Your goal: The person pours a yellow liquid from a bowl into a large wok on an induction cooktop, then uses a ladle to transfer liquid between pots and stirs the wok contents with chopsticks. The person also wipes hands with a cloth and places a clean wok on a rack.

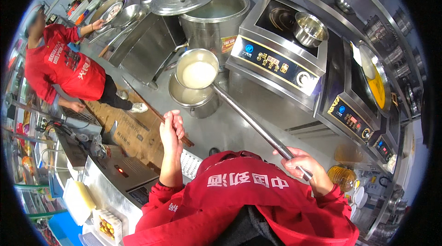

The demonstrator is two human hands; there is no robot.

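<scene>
My right hand (298, 163) grips the metal handle of a large long-handled ladle (257, 125). Its deep bowl, with pale cloudy liquid (198, 74) in it, is over a steel pot (203, 106) on the floor; the bowl hides part of that pot, which also holds pale liquid. My left hand (171, 126) is raised at the left with curled fingers, around what look like long wooden chopsticks (185, 140). Their thin ends point up and left. Behind the ladle stands a tall steel stockpot (215, 23), partly covered by a lid (164, 6) with a small pan on it.
An induction cooker (276, 63) bears a small steel pot (310, 30). Farther right, a wok (376, 83) holds yellow liquid. A co-worker (65, 63) in red stands at the left, holding a pan. Cardboard (129, 133) covers some floor. A steel counter (103, 180) is at lower left.
</scene>
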